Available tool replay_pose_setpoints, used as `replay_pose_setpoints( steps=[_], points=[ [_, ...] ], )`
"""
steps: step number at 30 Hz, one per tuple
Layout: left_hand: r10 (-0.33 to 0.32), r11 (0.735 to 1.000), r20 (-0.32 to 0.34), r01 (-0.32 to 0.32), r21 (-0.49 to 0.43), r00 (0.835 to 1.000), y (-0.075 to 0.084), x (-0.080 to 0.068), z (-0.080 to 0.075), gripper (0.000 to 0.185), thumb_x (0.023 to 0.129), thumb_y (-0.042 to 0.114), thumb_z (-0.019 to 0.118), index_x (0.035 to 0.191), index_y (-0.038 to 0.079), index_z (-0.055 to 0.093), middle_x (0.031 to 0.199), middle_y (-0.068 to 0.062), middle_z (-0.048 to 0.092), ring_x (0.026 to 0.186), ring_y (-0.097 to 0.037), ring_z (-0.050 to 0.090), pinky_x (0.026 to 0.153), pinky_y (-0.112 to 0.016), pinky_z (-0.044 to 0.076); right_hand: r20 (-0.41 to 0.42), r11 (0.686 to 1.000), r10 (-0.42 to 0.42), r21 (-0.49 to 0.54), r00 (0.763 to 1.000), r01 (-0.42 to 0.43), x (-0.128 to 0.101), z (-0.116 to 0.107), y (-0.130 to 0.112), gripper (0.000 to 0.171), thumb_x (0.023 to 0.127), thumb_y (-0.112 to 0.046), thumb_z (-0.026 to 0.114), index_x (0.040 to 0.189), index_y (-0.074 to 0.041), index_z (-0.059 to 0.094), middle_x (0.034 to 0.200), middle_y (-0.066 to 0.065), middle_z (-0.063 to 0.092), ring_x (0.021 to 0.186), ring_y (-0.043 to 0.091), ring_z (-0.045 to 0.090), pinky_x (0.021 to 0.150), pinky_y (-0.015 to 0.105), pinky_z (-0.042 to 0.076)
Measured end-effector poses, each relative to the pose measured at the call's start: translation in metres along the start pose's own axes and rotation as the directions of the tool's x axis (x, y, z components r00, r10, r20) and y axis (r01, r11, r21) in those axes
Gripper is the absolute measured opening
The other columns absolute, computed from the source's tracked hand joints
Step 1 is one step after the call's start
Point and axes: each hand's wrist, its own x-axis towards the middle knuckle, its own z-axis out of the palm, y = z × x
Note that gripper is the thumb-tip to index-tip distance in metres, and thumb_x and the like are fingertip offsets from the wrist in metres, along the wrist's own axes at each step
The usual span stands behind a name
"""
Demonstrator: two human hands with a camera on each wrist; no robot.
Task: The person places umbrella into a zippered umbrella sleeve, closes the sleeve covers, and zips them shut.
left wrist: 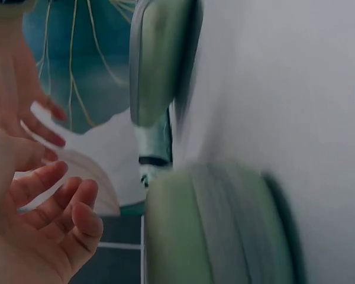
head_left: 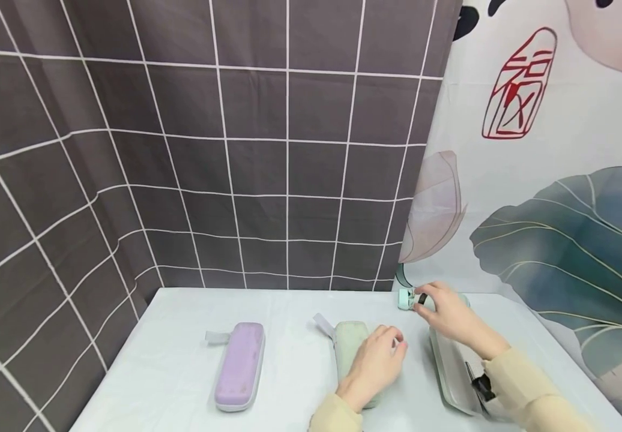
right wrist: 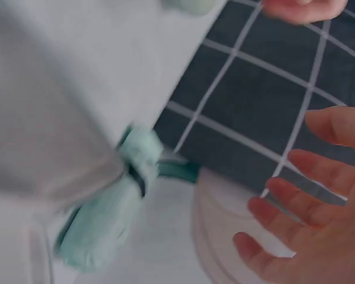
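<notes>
A mint-green rolled bundle [head_left: 405,299] with a black band, which looks like a folded umbrella [right wrist: 103,222], lies at the table's back right. My right hand [head_left: 451,313] is over it with fingers spread; the right wrist view shows a gap between the fingers and the bundle. Loosely bent and holding nothing, my left hand [head_left: 374,364] is above a pale green zip case [head_left: 350,342]. An open case [head_left: 443,366] with a grey inside lies below my right forearm. A black-headed item [head_left: 484,387] with a thin metal part is inside it, partly hidden by the sleeve.
A purple zip case [head_left: 239,366] with a fabric loop lies on the left part of the white table [head_left: 143,360]. Behind the table hang a dark grid-patterned cloth [head_left: 257,168] and a white cloth with a leaf print [head_left: 576,240].
</notes>
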Motion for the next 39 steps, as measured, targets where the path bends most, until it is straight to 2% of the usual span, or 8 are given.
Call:
replay_pose_setpoints(
  steps=[4, 9, 15, 19, 25, 29, 34, 39],
  points=[
    [0.046, 0.997, 0.024, -0.047, 0.056, 0.999, 0.017, 0.005, 0.021, 0.012, 0.097, 0.026, 0.057, 0.089, 0.019, 0.063, 0.081, 0.013, 0.053, 0.071, 0.0, 0.049, 0.063, -0.016, 0.041, 0.022, 0.998, -0.014, -0.059, 1.0, 0.015, 0.004, -0.002, 0.023, 0.03, 0.085, -0.007, 0.071, 0.111, 0.006, 0.063, 0.108, 0.023, 0.062, 0.102, 0.044, 0.059, 0.085, 0.057, 0.047],
    [0.071, 0.993, 0.088, -0.079, 0.09, 0.994, 0.031, 0.011, 0.044, 0.017, 0.098, 0.028, 0.056, 0.083, 0.021, 0.059, 0.073, 0.015, 0.049, 0.064, 0.002, 0.045, 0.057, -0.015, 0.036, 0.043, 0.992, 0.001, -0.128, 0.999, 0.005, 0.006, 0.003, 0.047, 0.029, 0.084, -0.007, 0.071, 0.109, 0.006, 0.064, 0.104, 0.022, 0.063, 0.098, 0.044, 0.06, 0.079, 0.057, 0.049],
    [-0.021, 0.996, 0.139, 0.009, 0.089, 0.99, 0.041, 0.013, 0.064, 0.036, 0.101, 0.041, 0.047, 0.072, 0.02, 0.052, 0.061, 0.01, 0.043, 0.055, -0.004, 0.043, 0.052, -0.02, 0.034, -0.002, 0.988, -0.013, -0.155, 1.0, 0.013, 0.015, 0.016, 0.071, 0.022, 0.086, -0.005, 0.064, 0.105, 0.006, 0.065, 0.101, 0.021, 0.063, 0.093, 0.044, 0.061, 0.077, 0.057, 0.048],
    [-0.114, 0.989, 0.142, 0.1, 0.106, 0.983, 0.048, 0.015, 0.074, 0.038, 0.1, 0.047, 0.046, 0.077, 0.019, 0.057, 0.063, 0.006, 0.049, 0.056, -0.008, 0.049, 0.053, -0.025, 0.039, -0.019, 0.983, 0.015, -0.184, 1.0, -0.018, 0.021, 0.023, 0.085, 0.022, 0.085, -0.005, 0.063, 0.104, 0.005, 0.066, 0.099, 0.021, 0.063, 0.092, 0.044, 0.061, 0.074, 0.057, 0.048],
    [-0.204, 0.962, 0.071, 0.187, 0.198, 0.976, 0.053, 0.017, 0.086, 0.042, 0.098, 0.053, 0.047, 0.094, 0.015, 0.065, 0.075, -0.004, 0.065, 0.068, -0.015, 0.063, 0.059, -0.03, 0.046, 0.073, 0.976, 0.059, -0.214, 0.996, -0.042, 0.028, 0.031, 0.099, 0.028, 0.085, -0.008, 0.064, 0.11, 0.005, 0.064, 0.104, 0.023, 0.061, 0.098, 0.047, 0.058, 0.076, 0.06, 0.048],
    [-0.228, 0.964, 0.067, 0.216, 0.154, 0.971, 0.048, 0.018, 0.093, 0.037, 0.098, 0.045, 0.052, 0.091, 0.011, 0.065, 0.07, -0.005, 0.063, 0.063, -0.014, 0.061, 0.057, -0.029, 0.046, 0.172, 0.966, 0.115, -0.247, 0.978, -0.07, 0.027, 0.034, 0.101, 0.035, 0.086, -0.008, 0.063, 0.117, 0.008, 0.06, 0.113, 0.03, 0.058, 0.104, 0.052, 0.054, 0.08, 0.065, 0.045],
    [-0.259, 0.965, 0.101, 0.252, 0.074, 0.961, 0.039, 0.018, 0.096, 0.023, 0.097, 0.027, 0.057, 0.091, 0.006, 0.065, 0.061, -0.004, 0.055, 0.051, -0.011, 0.051, 0.048, -0.026, 0.041, 0.294, 0.972, 0.148, -0.222, 0.944, -0.083, 0.028, 0.037, 0.096, 0.05, 0.084, -0.008, 0.063, 0.128, 0.013, 0.052, 0.13, 0.037, 0.047, 0.119, 0.056, 0.044, 0.093, 0.066, 0.038],
    [-0.264, 0.964, 0.093, 0.263, 0.029, 0.96, 0.033, 0.016, 0.099, 0.019, 0.094, 0.023, 0.058, 0.089, 0.005, 0.064, 0.068, -0.009, 0.062, 0.058, -0.013, 0.058, 0.05, -0.028, 0.045, 0.342, 0.975, 0.171, -0.191, 0.924, -0.11, 0.028, 0.041, 0.095, 0.056, 0.083, -0.005, 0.062, 0.133, 0.015, 0.046, 0.136, 0.039, 0.041, 0.126, 0.056, 0.038, 0.101, 0.062, 0.033]
  ],
)
